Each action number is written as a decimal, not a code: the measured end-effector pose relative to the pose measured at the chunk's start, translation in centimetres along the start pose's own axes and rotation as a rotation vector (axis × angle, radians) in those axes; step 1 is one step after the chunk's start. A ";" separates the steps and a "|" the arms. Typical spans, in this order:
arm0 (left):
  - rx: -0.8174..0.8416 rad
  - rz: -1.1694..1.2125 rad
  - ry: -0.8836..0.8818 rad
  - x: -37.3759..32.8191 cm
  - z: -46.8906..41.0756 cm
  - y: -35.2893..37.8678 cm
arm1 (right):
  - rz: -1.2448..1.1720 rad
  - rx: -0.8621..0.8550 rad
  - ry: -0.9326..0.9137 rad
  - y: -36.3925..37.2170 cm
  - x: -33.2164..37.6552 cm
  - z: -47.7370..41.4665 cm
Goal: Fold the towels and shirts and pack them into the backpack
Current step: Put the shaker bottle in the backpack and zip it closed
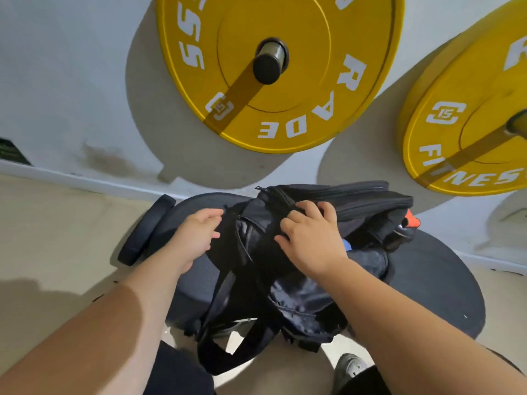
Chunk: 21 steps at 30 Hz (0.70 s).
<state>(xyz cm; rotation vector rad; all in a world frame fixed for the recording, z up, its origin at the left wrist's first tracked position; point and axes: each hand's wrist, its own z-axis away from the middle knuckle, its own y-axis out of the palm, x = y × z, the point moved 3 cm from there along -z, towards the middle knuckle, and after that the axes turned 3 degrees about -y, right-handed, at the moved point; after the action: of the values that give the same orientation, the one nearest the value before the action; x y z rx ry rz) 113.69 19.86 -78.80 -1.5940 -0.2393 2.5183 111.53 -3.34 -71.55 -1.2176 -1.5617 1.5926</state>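
A black backpack (pixel 302 283) lies on its side on a round black weight plate (pixel 433 280) on the floor, its straps hanging toward me. My right hand (pixel 310 238) grips the top of the bag, fingers curled over the fabric by the zipper. My left hand (pixel 196 235) holds the bag's left edge, thumb and fingers pinching the fabric near the zipper. A bit of blue cloth (pixel 346 246) shows beside my right wrist, and an orange and black item (pixel 410 220) pokes out at the bag's right end. No towels or shirts lie outside the bag.
Two yellow weight plates (pixel 279 69) (pixel 467 132) hang on pegs on the white wall behind. A smaller black plate (pixel 145 232) leans at the left. Beige floor surrounds the plates. My shoe (pixel 352 366) shows at the bottom.
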 end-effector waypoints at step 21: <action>-0.010 -0.049 0.226 -3.5 -1.6 0.9 | -0.162 0.016 0.135 -1.2 2.4 -3.6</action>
<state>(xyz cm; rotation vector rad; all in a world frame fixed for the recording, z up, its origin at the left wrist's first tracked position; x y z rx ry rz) 116.55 18.28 -76.56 -1.8341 -0.2594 2.2797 113.60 0.53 -70.45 -1.1353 -1.5176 1.3886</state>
